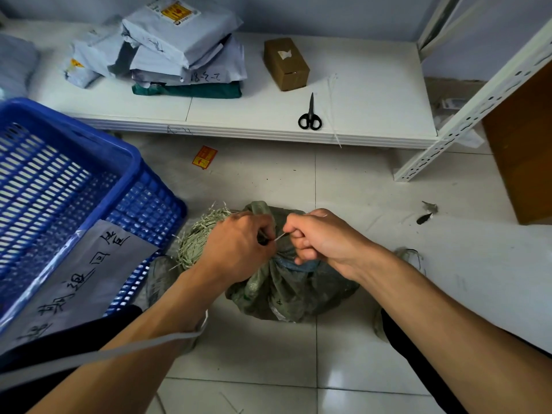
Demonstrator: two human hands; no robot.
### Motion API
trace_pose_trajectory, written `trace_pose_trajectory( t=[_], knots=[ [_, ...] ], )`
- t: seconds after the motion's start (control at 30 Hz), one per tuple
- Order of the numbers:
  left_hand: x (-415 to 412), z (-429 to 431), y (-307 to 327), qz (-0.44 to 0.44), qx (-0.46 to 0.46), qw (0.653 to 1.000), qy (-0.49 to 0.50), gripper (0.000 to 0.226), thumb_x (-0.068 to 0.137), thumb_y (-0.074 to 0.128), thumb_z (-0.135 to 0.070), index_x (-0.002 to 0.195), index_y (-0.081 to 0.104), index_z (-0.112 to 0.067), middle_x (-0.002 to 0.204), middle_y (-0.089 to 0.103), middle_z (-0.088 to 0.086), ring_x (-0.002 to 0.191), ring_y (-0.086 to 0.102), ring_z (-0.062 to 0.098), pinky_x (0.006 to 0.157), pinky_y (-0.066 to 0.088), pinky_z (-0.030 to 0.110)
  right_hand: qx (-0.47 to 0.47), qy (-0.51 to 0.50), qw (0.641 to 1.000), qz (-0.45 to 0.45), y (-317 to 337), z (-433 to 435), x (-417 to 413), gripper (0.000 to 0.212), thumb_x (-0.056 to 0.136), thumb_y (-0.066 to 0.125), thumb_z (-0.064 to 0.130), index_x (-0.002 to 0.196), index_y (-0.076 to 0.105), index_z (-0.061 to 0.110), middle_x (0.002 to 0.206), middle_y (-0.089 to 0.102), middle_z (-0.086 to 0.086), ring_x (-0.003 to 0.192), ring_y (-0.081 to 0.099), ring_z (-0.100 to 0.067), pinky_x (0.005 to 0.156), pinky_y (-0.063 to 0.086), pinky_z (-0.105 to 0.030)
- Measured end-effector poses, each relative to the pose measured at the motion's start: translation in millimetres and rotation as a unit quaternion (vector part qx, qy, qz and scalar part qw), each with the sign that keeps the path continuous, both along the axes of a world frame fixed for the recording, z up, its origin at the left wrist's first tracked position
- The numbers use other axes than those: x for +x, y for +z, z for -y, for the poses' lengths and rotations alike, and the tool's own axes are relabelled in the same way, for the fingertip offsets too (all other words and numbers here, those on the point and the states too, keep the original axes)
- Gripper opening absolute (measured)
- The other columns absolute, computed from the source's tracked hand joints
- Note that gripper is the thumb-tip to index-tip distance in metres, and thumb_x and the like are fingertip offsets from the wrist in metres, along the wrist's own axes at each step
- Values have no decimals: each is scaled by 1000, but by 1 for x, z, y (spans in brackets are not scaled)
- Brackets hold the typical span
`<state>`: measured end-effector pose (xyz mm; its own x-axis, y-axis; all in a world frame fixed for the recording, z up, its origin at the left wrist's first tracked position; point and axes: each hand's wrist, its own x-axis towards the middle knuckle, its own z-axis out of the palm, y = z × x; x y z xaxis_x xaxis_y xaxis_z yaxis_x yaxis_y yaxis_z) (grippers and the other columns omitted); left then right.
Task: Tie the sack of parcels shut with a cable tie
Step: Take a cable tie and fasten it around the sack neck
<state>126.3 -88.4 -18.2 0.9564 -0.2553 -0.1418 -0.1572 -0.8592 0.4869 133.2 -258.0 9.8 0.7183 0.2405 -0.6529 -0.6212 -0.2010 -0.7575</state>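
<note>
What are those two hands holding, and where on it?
A thin white cable tie, stretched between them: the left hand pinches one end, the right hand the other. Both hands sit at the gathered neck of the green woven sack.

Coarse weave against polished tile.
The sack (286,291) is rough woven plastic cloth, frayed at its mouth; the cable tie (280,236) is smooth plastic; floor tiles (257,351) glossy; basket (131,156) shiny plastic; box (285,64) matt cardboard.
</note>
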Motion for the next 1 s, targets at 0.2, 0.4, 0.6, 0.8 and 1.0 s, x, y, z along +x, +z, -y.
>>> trace_pose_trajectory(
  t=[0.2, 0.4, 0.6, 0.8, 1.0],
  knots=[
    [1, -1, 2, -124, 41, 990, -44, 39, 83, 76, -51, 111, 61, -29, 97, 71, -3, 87, 66, 22, 79, 55, 35, -16, -26, 999, 28, 0, 8, 2, 37, 92, 57, 20, 58, 43, 21, 55, 29, 0, 50, 29, -17, 69, 51, -35],
    [-6, -5, -3, -91, 39, 994, -51, 36, 89, 74, -42, 119, 61, -27, 106, 73, 0, 92, 65, 24, 77, 50, 33, -2, -41, 998, 45, 0, 10, 5, 28, 97, 59, 28, 73, 59, 13, 57, 42, -1, 50, 37, -16, 67, 48, -35],
    [-2, -6, -3, -115, -9, 993, -24, 30, 89, 75, -40, 112, 66, -23, 95, 70, -3, 87, 63, 20, 77, 52, 32, -32, -33, 996, 77, -3, 12, 9, 32, 100, 56, 33, 102, 73, 6, 75, 68, -5, 68, 59, -18, 68, 51, -32],
    [4, -5, -2, -130, -70, 988, 36, 21, 88, 76, -38, 104, 68, -27, 91, 68, -8, 83, 64, 14, 69, 47, 26, -145, 43, 979, 137, -8, 12, 2, 13, 97, 59, 28, 98, 72, 25, 86, 71, 6, 69, 64, -7, 68, 53, -26],
    [4, -6, -1, -130, -92, 985, 72, 22, 84, 79, -37, 103, 71, -28, 92, 71, -7, 86, 67, 18, 74, 55, 33, -232, 110, 940, 223, -12, 10, -1, 11, 96, 62, 28, 105, 68, 25, 86, 65, 12, 78, 62, -8, 73, 53, -32]
  ],
)
